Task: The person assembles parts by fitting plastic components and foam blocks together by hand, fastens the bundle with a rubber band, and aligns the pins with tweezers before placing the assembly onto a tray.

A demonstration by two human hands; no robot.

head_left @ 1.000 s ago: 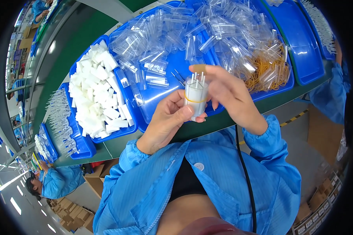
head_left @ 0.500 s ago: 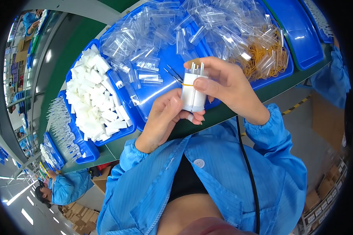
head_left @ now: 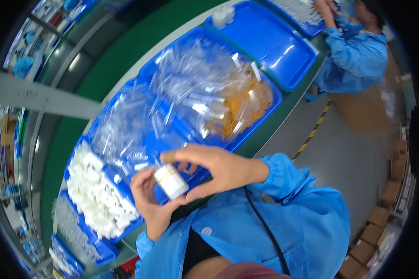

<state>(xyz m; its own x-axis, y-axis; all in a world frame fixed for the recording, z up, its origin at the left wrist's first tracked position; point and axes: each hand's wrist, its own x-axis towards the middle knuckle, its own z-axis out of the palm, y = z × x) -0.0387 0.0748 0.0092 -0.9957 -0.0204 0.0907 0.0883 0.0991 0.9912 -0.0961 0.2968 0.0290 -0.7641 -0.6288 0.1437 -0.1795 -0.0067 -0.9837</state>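
Between my hands is a short bundle of white pieces in clear plastic (head_left: 172,182), with a yellow rubber band around it. It is tilted, and motion blurs its details. My left hand (head_left: 150,197) is closed against its left side, fingers curled. From the right, my right hand (head_left: 221,173) spans it, with the index finger at its upper end and the thumb by its lower end. A tan cover wraps that index fingertip. Just beyond my hands lies a blue tray of clear plastic sleeves (head_left: 121,123).
White blocks (head_left: 97,195) fill a tray at left, beside a tray of small clear parts (head_left: 74,228). Yellow rubber bands (head_left: 244,107) lie among clear sleeves further right. Beyond is a blue tray (head_left: 265,39) with a white clump in its corner. A co-worker in blue (head_left: 356,58) sits at far right.
The view has swung right, bringing the co-worker and far tray into sight. The bundle has tipped over, and my right thumb has moved from its side to its lower end.
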